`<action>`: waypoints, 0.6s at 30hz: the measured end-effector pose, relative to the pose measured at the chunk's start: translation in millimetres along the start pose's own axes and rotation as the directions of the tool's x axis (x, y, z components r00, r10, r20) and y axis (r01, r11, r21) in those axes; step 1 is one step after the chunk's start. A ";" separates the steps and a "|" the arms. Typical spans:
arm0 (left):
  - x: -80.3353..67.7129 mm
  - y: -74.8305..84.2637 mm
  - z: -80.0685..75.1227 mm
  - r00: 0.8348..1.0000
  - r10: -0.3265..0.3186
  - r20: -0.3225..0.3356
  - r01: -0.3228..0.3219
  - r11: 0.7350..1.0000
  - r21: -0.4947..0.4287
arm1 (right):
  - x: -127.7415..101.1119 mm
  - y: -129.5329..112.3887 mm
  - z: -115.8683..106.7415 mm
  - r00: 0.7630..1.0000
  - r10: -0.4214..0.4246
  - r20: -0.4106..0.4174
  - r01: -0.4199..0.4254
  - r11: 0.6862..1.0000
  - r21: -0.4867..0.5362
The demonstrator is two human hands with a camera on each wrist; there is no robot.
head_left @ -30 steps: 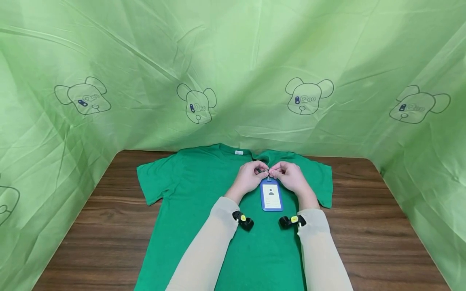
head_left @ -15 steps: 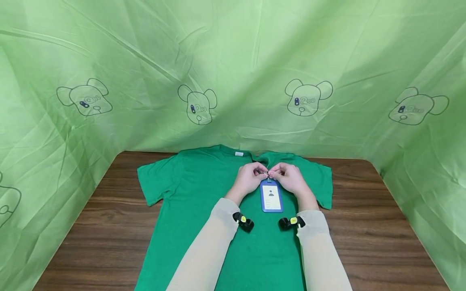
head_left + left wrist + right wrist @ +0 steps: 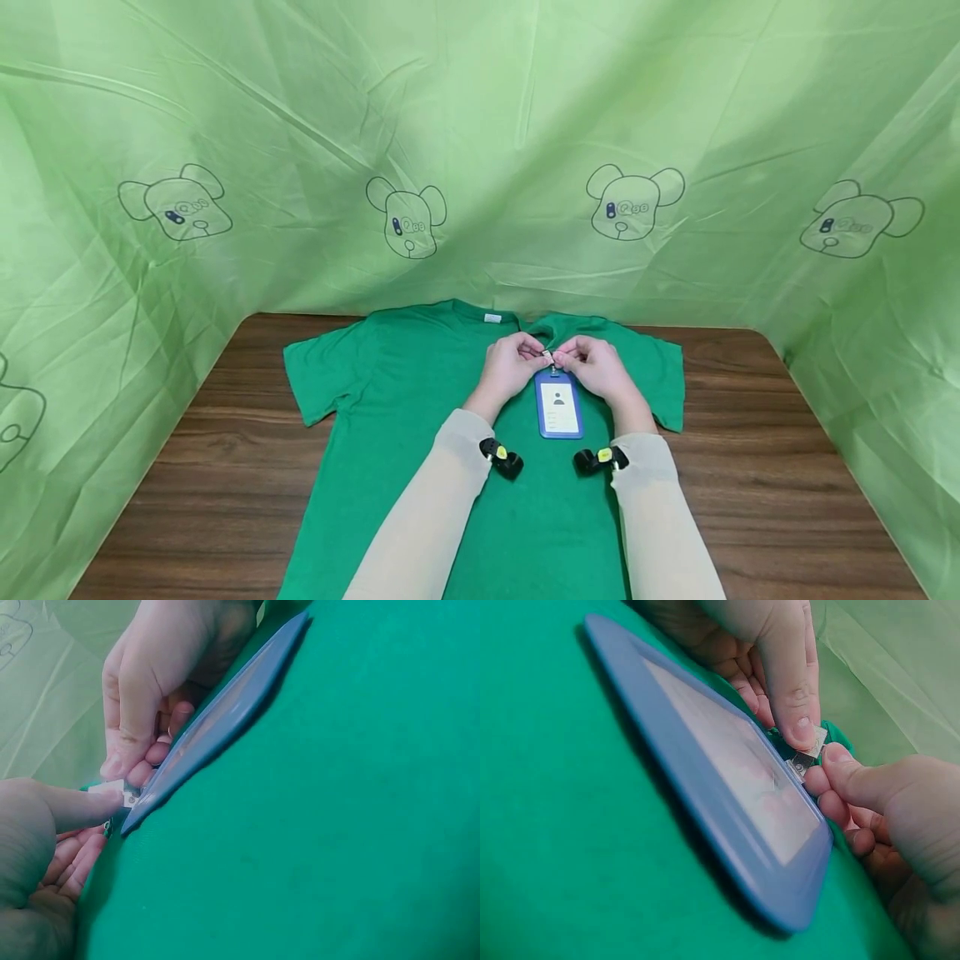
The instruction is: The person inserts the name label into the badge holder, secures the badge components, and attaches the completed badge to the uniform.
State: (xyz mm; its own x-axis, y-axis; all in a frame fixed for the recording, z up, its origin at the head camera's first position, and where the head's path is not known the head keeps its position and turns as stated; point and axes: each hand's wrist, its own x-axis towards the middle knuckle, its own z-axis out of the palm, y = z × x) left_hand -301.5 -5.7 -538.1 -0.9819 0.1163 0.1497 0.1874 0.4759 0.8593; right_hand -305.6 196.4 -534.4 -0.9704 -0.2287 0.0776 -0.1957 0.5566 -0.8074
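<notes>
A blue badge holder (image 3: 559, 405) with a white card lies on the chest of a spread green T-shirt (image 3: 405, 408). At its top is a small metal clip (image 3: 819, 741) with a short strap. My left hand (image 3: 510, 368) pinches the clip, its thumb lying along the metal in both wrist views. Close beside it, my right hand (image 3: 597, 368) pinches the clip's lower end between thumb and index finger, near the snap (image 3: 799, 766). A bit of green fabric (image 3: 838, 737) shows behind the clip. Whether the clip's mouth bites the fabric is hidden by the fingers.
The shirt lies on a dark wooden table (image 3: 750, 467), collar (image 3: 480, 312) toward the back. Light green cloth walls (image 3: 510, 125) with bear-head drawings stand at the back and sides. Both wrists wear small black cameras (image 3: 504, 461).
Both hands stay almost in place at the badge's top. The clip between the fingertips has tilted slightly and more of its metal shows. The badge holder has barely moved.
</notes>
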 end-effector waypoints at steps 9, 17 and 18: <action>0.5 -0.3 -1.1 0.998 -0.013 0.054 0.010 0.999 0.041 | -3.5 -2.9 -4.8 0.999 0.044 0.028 -0.046 0.997 0.060; 0.2 3.5 -2.1 0.997 -0.029 0.070 0.025 0.998 0.050 | -3.3 -2.2 -3.8 1.000 0.024 0.012 -0.025 0.998 0.053; 0.2 3.5 -1.8 0.997 -0.027 0.073 0.023 0.998 0.053 | -3.4 -1.9 -3.8 1.000 0.022 0.011 -0.022 0.998 0.054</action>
State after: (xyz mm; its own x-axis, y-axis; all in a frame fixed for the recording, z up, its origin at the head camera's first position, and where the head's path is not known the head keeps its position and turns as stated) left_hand -301.1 -5.5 -534.2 -0.9818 0.1670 0.0899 0.1657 0.5244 0.8352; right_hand -302.5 199.2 -530.9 -0.9727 -0.2258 0.0535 -0.1664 0.5179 -0.8391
